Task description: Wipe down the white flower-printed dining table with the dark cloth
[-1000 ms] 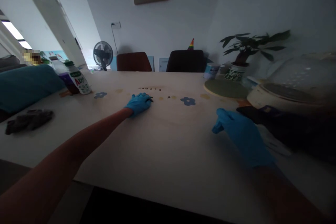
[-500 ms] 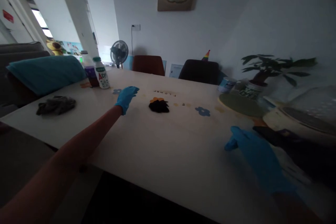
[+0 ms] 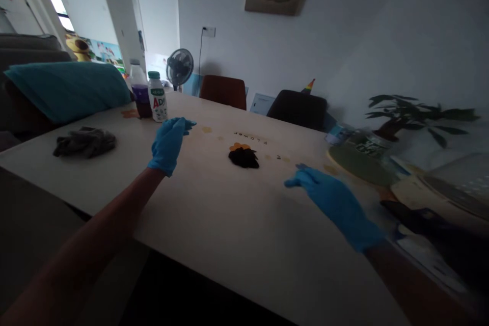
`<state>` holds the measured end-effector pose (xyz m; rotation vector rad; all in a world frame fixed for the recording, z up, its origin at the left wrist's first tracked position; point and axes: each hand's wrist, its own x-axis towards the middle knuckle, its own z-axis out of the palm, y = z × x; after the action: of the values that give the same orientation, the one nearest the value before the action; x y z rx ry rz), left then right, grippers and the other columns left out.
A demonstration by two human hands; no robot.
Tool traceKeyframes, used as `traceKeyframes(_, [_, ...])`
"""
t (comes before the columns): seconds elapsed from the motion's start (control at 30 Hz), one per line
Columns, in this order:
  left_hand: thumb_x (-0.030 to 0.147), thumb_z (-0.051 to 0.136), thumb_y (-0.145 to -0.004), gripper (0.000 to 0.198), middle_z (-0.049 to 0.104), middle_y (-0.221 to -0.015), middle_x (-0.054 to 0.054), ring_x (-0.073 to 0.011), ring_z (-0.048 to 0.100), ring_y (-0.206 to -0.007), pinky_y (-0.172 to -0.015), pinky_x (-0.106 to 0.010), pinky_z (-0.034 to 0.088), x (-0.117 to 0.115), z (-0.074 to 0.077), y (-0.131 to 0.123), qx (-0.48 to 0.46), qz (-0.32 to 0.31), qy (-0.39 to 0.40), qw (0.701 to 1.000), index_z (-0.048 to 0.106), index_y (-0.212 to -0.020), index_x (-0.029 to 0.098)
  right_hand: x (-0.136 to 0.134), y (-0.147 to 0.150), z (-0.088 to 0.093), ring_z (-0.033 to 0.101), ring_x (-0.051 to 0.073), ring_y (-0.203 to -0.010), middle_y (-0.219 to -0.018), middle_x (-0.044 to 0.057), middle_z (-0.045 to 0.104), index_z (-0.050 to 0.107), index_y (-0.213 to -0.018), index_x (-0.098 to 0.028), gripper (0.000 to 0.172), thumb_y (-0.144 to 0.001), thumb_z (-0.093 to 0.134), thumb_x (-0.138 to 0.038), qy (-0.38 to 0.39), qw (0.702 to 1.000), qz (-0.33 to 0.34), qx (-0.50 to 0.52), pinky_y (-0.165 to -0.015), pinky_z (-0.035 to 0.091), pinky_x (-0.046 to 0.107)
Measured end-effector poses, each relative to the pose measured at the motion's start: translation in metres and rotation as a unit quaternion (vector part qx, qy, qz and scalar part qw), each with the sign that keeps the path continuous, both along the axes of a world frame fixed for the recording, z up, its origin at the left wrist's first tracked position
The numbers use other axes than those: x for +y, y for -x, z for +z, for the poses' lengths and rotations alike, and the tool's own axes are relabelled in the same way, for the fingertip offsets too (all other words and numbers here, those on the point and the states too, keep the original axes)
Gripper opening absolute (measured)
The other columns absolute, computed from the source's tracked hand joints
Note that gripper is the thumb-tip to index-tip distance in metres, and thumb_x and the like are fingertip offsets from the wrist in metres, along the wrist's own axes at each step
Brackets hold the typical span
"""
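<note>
Both my hands wear blue gloves over a pale table [image 3: 214, 214]. My left hand [image 3: 168, 143] hovers at centre left with fingers stretched forward, holding nothing, just right of a white bottle [image 3: 157, 104] with a green cap. My right hand [image 3: 332, 201] reaches out low over the table, fingers extended and empty. Between the hands and a little farther back lies a small black crumpled thing [image 3: 243, 157] on an orange flower print.
A purple bottle [image 3: 139, 93] stands beside the white one. A dark grey cloth [image 3: 84, 142] lies at the left edge near a teal cushion [image 3: 69, 90]. A potted plant [image 3: 397, 112], a round green mat [image 3: 357, 163] and a lidded pot [image 3: 451, 183] crowd the right. Two chairs stand behind.
My left hand let go of the black crumpled thing and drew back to the left. My right hand moved forward and left. The camera turned left.
</note>
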<state>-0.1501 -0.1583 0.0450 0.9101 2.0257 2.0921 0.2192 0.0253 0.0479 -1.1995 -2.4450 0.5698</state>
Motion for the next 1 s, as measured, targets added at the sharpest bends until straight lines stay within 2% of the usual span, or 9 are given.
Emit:
traceKeyframes(0.13, [0.028,0.050,-0.109,0.032,0.088,-0.125,-0.009,-0.0254,0.080,-0.124,-0.126,-0.049,0.060,-0.011,-0.008,0.004,0.062,0.048,0.043,0.996,0.081,-0.107,0.018,0.009,0.070,-0.019,0.074,0.035,-0.151,-0.165,0.014,0.076,0.082,-0.152,-0.023,0.053,-0.114,0.053,-0.045,0.003,0.995,0.102,-0.009,-0.133,0.057,0.056])
traceKeyframes(0.23, [0.032,0.051,-0.108,0.035,0.088,-0.125,-0.007,-0.0264,0.079,-0.128,-0.131,-0.049,0.056,-0.015,-0.018,0.007,0.173,0.044,0.078,0.981,0.083,-0.115,0.021,0.014,0.121,-0.038,0.058,0.037,-0.169,-0.185,0.013,0.057,0.066,-0.174,-0.023,0.062,-0.115,0.059,-0.042,0.003,0.989,0.140,-0.052,-0.142,0.047,0.057])
traceKeyframes(0.3, [0.034,0.051,-0.107,0.035,0.087,-0.130,-0.007,-0.0272,0.078,-0.132,-0.133,-0.050,0.055,-0.017,-0.026,0.008,0.230,0.025,0.089,0.969,0.083,-0.118,0.023,0.013,0.152,-0.049,0.044,0.040,-0.178,-0.192,0.012,0.046,0.059,-0.180,-0.022,0.067,-0.116,0.060,-0.039,-0.014,0.983,0.155,-0.093,-0.147,0.038,0.061])
traceKeyframes(0.4, [0.036,0.050,-0.107,0.034,0.087,-0.132,-0.007,-0.0282,0.078,-0.133,-0.131,-0.051,0.056,-0.018,-0.034,0.008,0.287,0.009,0.105,0.952,0.081,-0.117,0.025,0.008,0.190,-0.060,0.028,0.047,-0.184,-0.196,0.013,0.039,0.061,-0.180,-0.019,0.064,-0.118,0.060,-0.036,-0.069,0.976,0.157,-0.135,-0.150,0.025,0.068])
traceKeyframes(0.53, [0.042,0.048,-0.108,0.036,0.088,-0.128,-0.004,-0.0287,0.080,-0.126,-0.123,-0.049,0.061,-0.019,-0.040,0.008,0.325,-0.001,0.129,0.937,0.080,-0.119,0.030,0.011,0.216,-0.063,0.027,0.046,-0.184,-0.196,0.009,0.039,0.068,-0.174,-0.021,0.055,-0.124,0.051,-0.034,-0.101,0.970,0.166,-0.147,-0.151,0.021,0.068])
traceKeyframes(0.63, [0.044,0.048,-0.107,0.036,0.088,-0.127,-0.002,-0.0292,0.081,-0.124,-0.119,-0.049,0.062,-0.020,-0.043,0.009,0.319,-0.011,0.140,0.937,0.080,-0.119,0.033,0.027,0.217,-0.063,0.031,0.044,-0.182,-0.194,0.006,0.044,0.068,-0.174,-0.025,0.054,-0.126,0.047,-0.037,-0.095,0.972,0.155,-0.149,-0.149,0.028,0.068])
traceKeyframes(0.73, [0.045,0.047,-0.107,0.038,0.089,-0.128,-0.004,-0.0303,0.081,-0.124,-0.119,-0.050,0.063,-0.020,-0.044,0.008,0.308,-0.016,0.141,0.941,0.080,-0.119,0.032,0.049,0.202,-0.064,0.042,0.036,-0.178,-0.186,0.007,0.056,0.072,-0.170,-0.024,0.053,-0.123,0.050,-0.033,-0.096,0.974,0.139,-0.150,-0.150,0.032,0.057])
traceKeyframes(0.83, [0.045,0.046,-0.106,0.039,0.089,-0.127,-0.003,-0.0297,0.081,-0.125,-0.120,-0.049,0.063,-0.019,-0.046,0.006,0.292,-0.019,0.140,0.946,0.080,-0.119,0.032,0.073,0.168,-0.066,0.054,0.029,-0.171,-0.179,0.010,0.064,0.077,-0.163,-0.020,0.052,-0.119,0.050,-0.023,-0.101,0.977,0.108,-0.154,-0.151,0.030,0.046])
traceKeyframes(1.0, [0.047,0.048,-0.103,0.038,0.089,-0.125,-0.002,-0.0296,0.082,-0.124,-0.119,-0.049,0.063,-0.017,-0.049,0.000,0.264,-0.034,0.137,0.954,0.081,-0.117,0.034,0.106,0.093,-0.066,0.065,0.032,-0.163,-0.171,0.015,0.071,0.082,-0.157,-0.020,0.055,-0.113,0.051,-0.015,-0.107,0.981,0.009,-0.164,-0.145,0.042,0.052])
